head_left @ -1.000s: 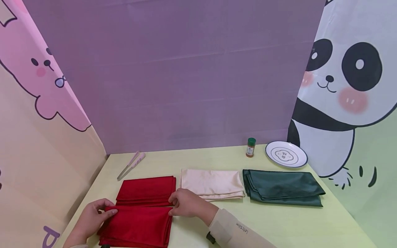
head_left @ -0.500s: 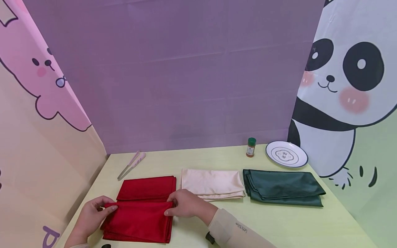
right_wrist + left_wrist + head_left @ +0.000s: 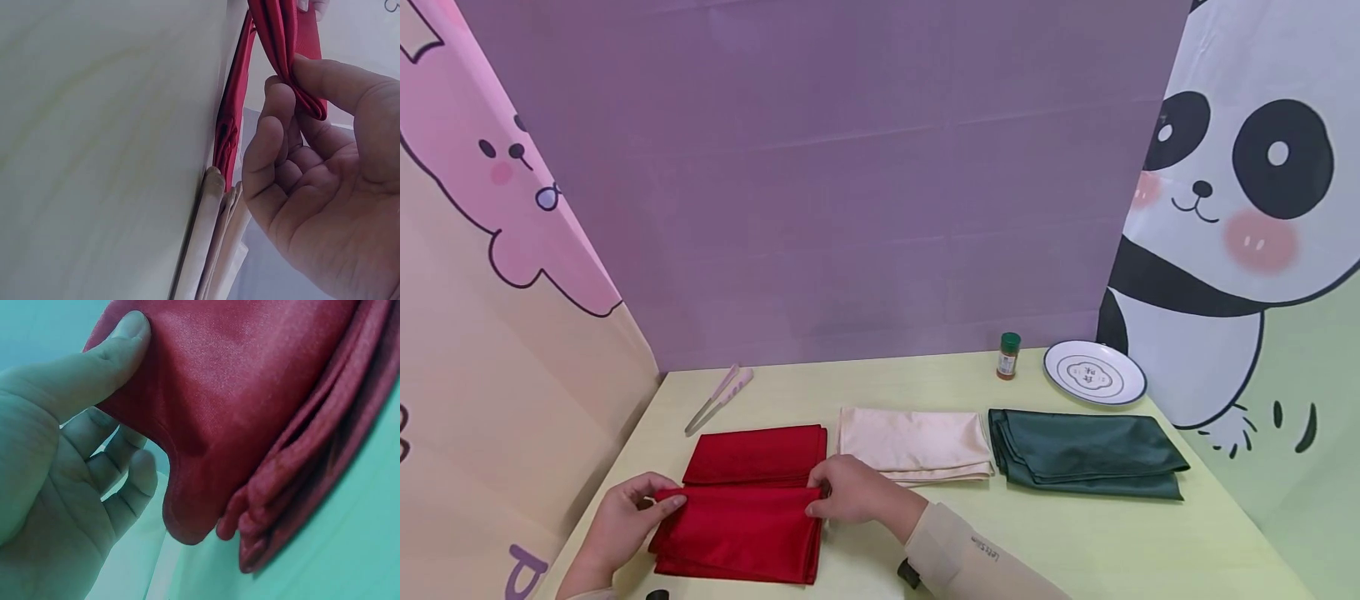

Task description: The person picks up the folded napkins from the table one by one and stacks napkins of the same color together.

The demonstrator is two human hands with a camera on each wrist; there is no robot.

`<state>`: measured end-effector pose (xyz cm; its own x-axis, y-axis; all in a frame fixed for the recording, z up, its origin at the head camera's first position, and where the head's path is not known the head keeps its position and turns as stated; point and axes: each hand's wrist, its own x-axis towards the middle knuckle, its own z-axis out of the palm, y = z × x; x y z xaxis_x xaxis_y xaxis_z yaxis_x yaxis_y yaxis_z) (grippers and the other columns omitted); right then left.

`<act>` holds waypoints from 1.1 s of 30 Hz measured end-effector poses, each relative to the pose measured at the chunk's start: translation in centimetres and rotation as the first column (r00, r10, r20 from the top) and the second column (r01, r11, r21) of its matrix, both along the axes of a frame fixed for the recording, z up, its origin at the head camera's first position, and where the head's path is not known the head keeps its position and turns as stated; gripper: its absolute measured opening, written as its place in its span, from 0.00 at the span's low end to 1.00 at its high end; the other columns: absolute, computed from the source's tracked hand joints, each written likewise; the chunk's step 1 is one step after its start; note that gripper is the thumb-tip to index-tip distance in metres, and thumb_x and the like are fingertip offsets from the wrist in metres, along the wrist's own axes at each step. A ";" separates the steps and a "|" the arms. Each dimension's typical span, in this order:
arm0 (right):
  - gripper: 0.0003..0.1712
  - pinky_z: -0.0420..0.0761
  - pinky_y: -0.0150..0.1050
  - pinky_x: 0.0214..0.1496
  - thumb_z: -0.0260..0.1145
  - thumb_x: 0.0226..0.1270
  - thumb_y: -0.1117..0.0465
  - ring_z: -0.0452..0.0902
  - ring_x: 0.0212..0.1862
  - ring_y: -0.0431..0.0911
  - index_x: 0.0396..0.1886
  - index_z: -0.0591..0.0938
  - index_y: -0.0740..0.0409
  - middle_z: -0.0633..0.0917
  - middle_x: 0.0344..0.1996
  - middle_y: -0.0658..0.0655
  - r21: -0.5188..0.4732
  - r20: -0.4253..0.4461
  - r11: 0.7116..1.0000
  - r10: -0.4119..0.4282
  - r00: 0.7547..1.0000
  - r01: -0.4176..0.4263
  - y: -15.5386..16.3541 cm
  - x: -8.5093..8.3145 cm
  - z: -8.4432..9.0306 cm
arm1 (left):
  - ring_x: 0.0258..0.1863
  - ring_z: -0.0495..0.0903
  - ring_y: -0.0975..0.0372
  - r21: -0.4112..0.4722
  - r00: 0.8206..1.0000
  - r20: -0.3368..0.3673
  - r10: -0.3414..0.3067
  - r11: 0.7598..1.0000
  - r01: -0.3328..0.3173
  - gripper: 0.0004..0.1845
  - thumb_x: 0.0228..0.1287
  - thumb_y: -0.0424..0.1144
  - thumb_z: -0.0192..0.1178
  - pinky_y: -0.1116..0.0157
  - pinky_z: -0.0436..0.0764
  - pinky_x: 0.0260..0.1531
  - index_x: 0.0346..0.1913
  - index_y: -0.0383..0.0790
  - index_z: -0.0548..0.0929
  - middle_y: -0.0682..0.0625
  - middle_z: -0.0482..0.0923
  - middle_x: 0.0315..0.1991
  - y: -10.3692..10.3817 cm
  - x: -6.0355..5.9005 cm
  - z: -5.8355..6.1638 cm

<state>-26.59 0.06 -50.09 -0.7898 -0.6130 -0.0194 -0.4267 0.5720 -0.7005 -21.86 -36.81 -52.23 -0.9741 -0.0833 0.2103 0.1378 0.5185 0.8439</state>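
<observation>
A folded red satin cloth [image 3: 737,533] hangs between my two hands, at the front left of the table in the head view. My left hand [image 3: 625,521] pinches its far left corner between thumb and fingers. At the far right corner my right hand [image 3: 857,496] pinches the layers. In the left wrist view the thumb [image 3: 128,337] presses on the cloth's top face. The right wrist view shows the folded layers [image 3: 281,37] raised off the table. Just behind lies another folded red cloth [image 3: 756,454], its near edge partly covered by the held one.
A folded cream cloth [image 3: 913,442] lies right of the red ones, with a folded dark green cloth [image 3: 1090,454] beyond it. Tongs [image 3: 718,400], a green-capped jar [image 3: 1008,356] and a white plate [image 3: 1094,372] stand along the table's back edge.
Both hands have shifted the held red cloth slightly away from me and to the right. Its far edge now overlaps more of the red cloth behind. The other things have stayed put.
</observation>
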 end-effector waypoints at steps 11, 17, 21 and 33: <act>0.07 0.77 0.34 0.29 0.72 0.71 0.61 0.76 0.26 0.38 0.34 0.81 0.48 0.83 0.23 0.45 -0.074 0.004 0.997 0.002 1.000 -0.002 0.3 -0.2 0.3 | 0.30 0.84 0.60 0.074 0.999 -0.011 -0.043 0.996 0.043 0.09 0.63 0.28 0.73 0.67 0.84 0.32 0.44 0.31 0.86 0.43 0.88 0.37 0.2 0.1 0.1; 0.08 0.76 0.34 0.26 0.69 0.74 0.64 0.77 0.22 0.39 0.38 0.78 0.49 0.84 0.22 0.47 -0.158 0.044 0.987 -0.004 0.999 0.011 0.2 -0.2 0.1 | 0.32 0.87 0.59 0.119 0.999 -0.009 -0.053 0.991 0.054 0.10 0.64 0.27 0.72 0.66 0.87 0.34 0.46 0.30 0.84 0.43 0.86 0.40 0.3 0.3 0.3; 0.06 0.78 0.34 0.26 0.68 0.74 0.66 0.79 0.23 0.40 0.41 0.79 0.52 0.84 0.23 0.48 -0.212 0.052 0.977 -0.011 0.999 0.021 0.2 -0.2 0.1 | 0.32 0.88 0.59 0.151 0.998 -0.026 -0.059 0.987 0.063 0.12 0.63 0.26 0.72 0.66 0.87 0.34 0.48 0.28 0.84 0.46 0.86 0.40 0.3 0.3 0.3; 0.08 0.88 0.47 0.25 0.66 0.76 0.68 0.87 0.24 0.56 0.49 0.79 0.56 0.84 0.34 0.53 -0.356 0.211 0.931 -0.009 0.978 0.085 0.6 -0.5 0.4 | 0.22 0.85 0.55 0.169 0.998 -0.028 -0.056 0.984 0.060 0.12 0.67 0.25 0.69 0.60 0.87 0.25 0.50 0.28 0.82 0.50 0.82 0.39 0.4 0.0 0.2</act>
<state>-27.05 0.64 -49.67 -0.8204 -0.5708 0.0342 -0.2335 0.2797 -0.9313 -21.87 -36.36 -52.00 -0.9733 -0.0631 0.2205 0.1840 0.3587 0.9151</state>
